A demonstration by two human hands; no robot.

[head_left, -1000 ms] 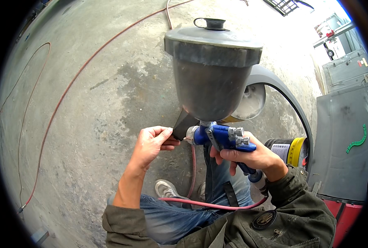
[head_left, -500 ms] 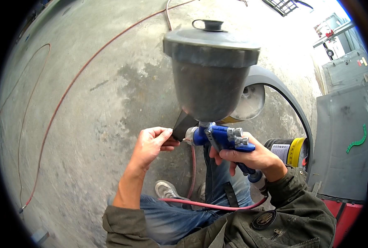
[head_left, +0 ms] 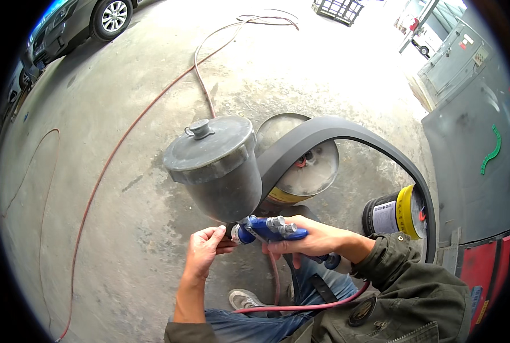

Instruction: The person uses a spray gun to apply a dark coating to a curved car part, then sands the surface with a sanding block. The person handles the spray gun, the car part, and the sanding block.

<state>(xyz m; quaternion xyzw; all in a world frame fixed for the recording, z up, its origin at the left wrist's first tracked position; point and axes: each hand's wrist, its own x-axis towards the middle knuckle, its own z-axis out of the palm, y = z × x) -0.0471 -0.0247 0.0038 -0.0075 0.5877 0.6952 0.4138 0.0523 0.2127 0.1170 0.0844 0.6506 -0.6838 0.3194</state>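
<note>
My right hand (head_left: 315,237) is closed around a blue spray gun (head_left: 269,228) with silver knobs. The gun's dark grey paint cup (head_left: 220,188), lid on, is tilted to the left above it. At the gun's front, my left hand (head_left: 203,248) is closed with its fingertips pinched beside the nozzle (head_left: 235,233). What lies between those fingertips is too hidden to make out. Behind the cup, a dark grey curved trim piece, like a wheel arch (head_left: 346,127), arches to the right. A pinkish red air hose (head_left: 318,307) runs below the gun across my legs.
A large drum (head_left: 315,174) with a yellow band stands under the arched trim. To the right lies a black and yellow bucket (head_left: 393,216). A thin red hose (head_left: 117,148) crosses the concrete floor. A parked car (head_left: 77,28) stands far left, and a grey panel (head_left: 466,166) is at right.
The view has shifted, bringing the car and more of the drum into sight. The gun and cup have tilted left and sit lower, farther from the camera. Both hands stay at the gun.
</note>
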